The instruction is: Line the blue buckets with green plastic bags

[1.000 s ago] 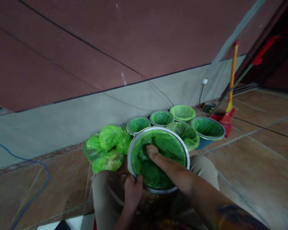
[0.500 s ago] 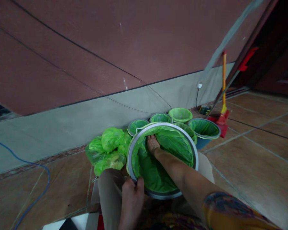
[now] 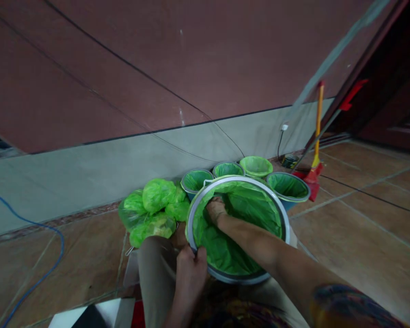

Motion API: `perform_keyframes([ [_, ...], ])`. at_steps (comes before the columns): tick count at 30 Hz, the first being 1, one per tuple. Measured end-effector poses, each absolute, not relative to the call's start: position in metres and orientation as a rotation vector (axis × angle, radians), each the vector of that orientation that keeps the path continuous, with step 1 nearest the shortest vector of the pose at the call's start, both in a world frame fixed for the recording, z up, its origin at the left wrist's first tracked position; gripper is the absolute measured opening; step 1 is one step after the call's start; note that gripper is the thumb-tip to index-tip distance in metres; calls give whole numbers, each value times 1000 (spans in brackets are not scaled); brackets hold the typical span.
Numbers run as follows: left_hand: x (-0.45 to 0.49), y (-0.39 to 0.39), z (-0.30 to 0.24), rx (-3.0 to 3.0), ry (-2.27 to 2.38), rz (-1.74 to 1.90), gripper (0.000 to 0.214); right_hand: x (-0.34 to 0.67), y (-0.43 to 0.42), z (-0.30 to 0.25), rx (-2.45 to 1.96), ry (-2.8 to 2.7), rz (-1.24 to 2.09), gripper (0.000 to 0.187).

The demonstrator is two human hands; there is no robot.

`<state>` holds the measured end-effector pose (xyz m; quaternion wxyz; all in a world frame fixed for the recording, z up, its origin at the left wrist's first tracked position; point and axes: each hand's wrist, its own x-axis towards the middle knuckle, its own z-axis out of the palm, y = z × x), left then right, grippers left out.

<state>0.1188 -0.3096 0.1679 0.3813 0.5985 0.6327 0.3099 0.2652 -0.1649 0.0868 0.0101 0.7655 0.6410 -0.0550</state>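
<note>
A trash bin with a grey rim stands tilted between my knees, its mouth facing me. It is lined with a green plastic bag folded over the rim. My left hand grips the rim at its lower left, thumb on the near side. My right hand reaches down inside the bin and lies against the liner on the left wall. Its fingers look stretched out, though their tips are dim and slightly blurred. A white drawstring loop sticks up at the upper left rim.
Several other lined bins, such as a blue one, stand behind by the wall. Filled green bags lie at left. A red and yellow broom leans at right. A blue cable crosses the tiled floor; a white box is at lower left.
The bin has shifted slightly right with my left hand still on its rim. My right hand has moved a little lower and left along the liner.
</note>
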Motion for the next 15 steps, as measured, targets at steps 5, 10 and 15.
perform_keyframes([
  [5, 121, -314, 171, 1522, 1585, 780, 27, 255, -180, 87, 2243, 2127, -130, 49],
  [10, 119, -318, 172, 1506, 1568, 782, 24, 265, -181, 88, 2215, 2220, -103, 50],
  [15, 120, -323, 171, 1549, 1553, 751, 23, 271, -175, 83, 2241, 2302, -234, 49],
])
